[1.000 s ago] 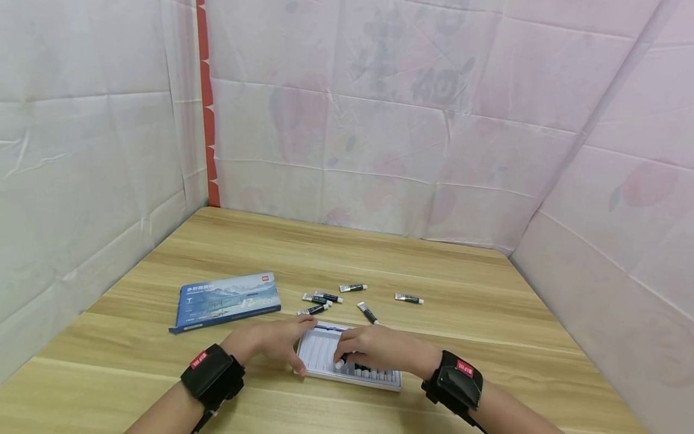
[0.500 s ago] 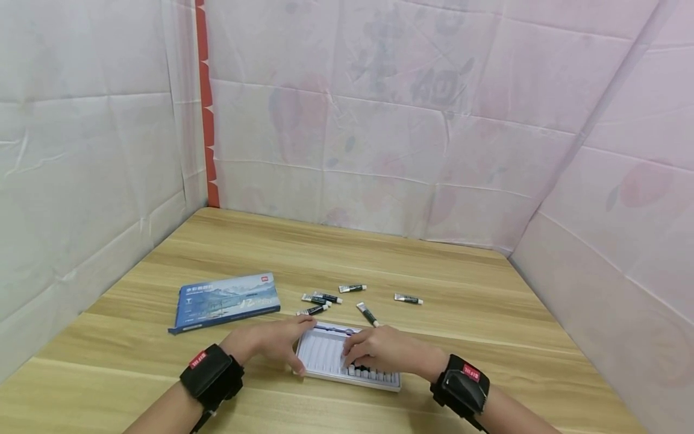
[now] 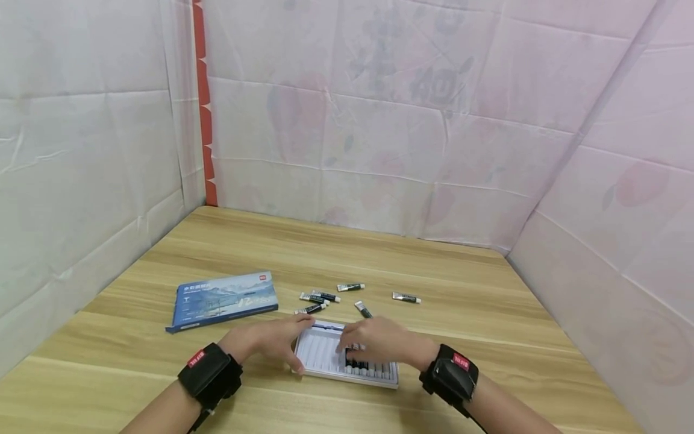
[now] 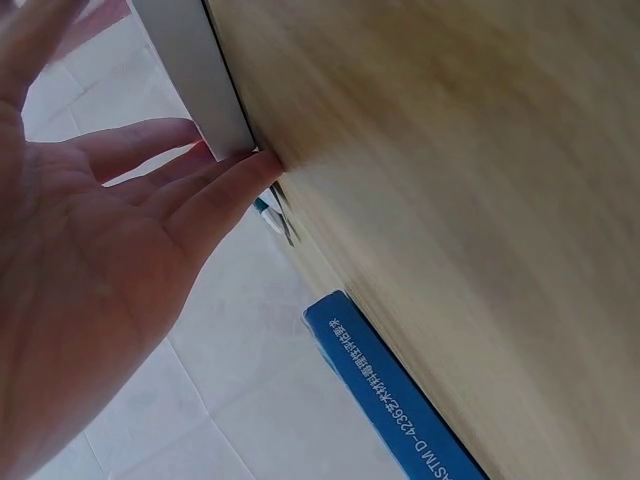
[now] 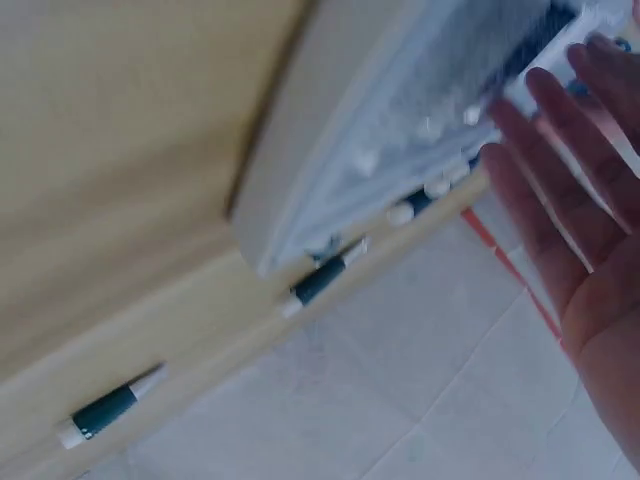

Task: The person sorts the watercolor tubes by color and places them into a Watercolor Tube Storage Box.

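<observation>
Creased white and pale-pink printed sheets (image 3: pixel 379 138) stand around a light wood-grain table (image 3: pixel 444 271). On its left lies a flat blue cardboard box (image 3: pixel 225 299) with a mountain picture; nearer the person sits a white rectangular tray (image 3: pixel 318 349) with ribbed slots. The left hand (image 3: pixel 271 340) spans the tray's left end, thumb and fairly straight fingers touching it. The right hand (image 3: pixel 382 342) is over the tray's right half, its fingers parted and extended. Beneath it, small dark-green tubes with white caps (image 3: pixel 356 362) lie side by side in slots; six loose tubes (image 3: pixel 406 298) lie beyond.
</observation>
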`<move>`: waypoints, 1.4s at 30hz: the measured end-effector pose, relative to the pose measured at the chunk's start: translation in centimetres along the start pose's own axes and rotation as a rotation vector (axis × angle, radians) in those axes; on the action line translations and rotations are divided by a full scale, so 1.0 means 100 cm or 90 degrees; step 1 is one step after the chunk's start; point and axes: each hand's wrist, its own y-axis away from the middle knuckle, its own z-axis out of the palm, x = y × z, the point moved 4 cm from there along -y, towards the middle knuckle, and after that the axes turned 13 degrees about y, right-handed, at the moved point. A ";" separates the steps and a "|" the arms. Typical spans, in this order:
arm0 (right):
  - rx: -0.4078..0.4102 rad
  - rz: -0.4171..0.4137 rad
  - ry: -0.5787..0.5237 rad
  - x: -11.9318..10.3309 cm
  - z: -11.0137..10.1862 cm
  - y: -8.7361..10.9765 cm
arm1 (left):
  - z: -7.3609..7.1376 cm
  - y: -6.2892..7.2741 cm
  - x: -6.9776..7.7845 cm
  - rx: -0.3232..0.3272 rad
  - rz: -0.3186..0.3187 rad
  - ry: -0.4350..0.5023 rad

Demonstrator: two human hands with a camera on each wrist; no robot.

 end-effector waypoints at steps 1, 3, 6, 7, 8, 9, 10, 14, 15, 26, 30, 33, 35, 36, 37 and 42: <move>0.005 0.009 -0.003 0.006 -0.001 -0.004 | 0.000 0.001 0.000 0.002 0.000 0.000; 0.020 0.034 -0.014 0.020 -0.004 -0.014 | -0.001 0.002 0.001 0.004 -0.001 -0.001; 0.015 0.078 -0.014 0.042 -0.003 -0.028 | -0.001 0.002 0.002 0.004 -0.001 0.000; 0.002 0.094 -0.011 0.049 -0.001 -0.033 | 0.000 0.002 0.002 0.003 -0.002 -0.001; -0.013 0.110 -0.016 0.055 0.001 -0.037 | 0.000 0.002 0.002 0.001 -0.003 -0.001; -0.029 0.122 -0.020 0.060 0.004 -0.041 | 0.000 0.002 0.002 0.000 -0.002 -0.004; -0.049 0.135 -0.028 0.064 0.007 -0.044 | 0.000 0.001 0.002 -0.002 0.000 -0.005; -0.102 0.178 -0.056 0.074 0.016 -0.052 | 0.001 0.000 0.003 -0.004 0.001 -0.011; -0.109 0.186 -0.061 0.075 0.017 -0.052 | 0.001 -0.001 0.003 -0.004 0.002 -0.011; -0.103 0.184 -0.048 0.069 0.021 -0.034 | 0.000 -0.001 -0.001 0.006 0.011 -0.020; -0.085 0.164 -0.032 0.069 0.020 -0.034 | 0.000 -0.002 -0.001 0.004 0.009 -0.017; -0.087 0.150 0.010 0.071 0.024 -0.036 | 0.000 -0.001 -0.001 0.002 0.005 -0.009; -0.083 0.137 0.042 0.073 0.028 -0.037 | 0.001 -0.001 -0.001 0.002 0.005 -0.008; -0.081 0.132 0.053 0.073 0.030 -0.037 | 0.001 -0.001 -0.001 0.003 0.007 -0.008; -0.078 0.128 0.061 0.073 0.031 -0.038 | 0.001 -0.001 -0.001 0.003 0.010 -0.010; -0.053 0.119 0.051 0.073 0.032 -0.039 | 0.000 -0.001 0.000 0.011 0.019 -0.023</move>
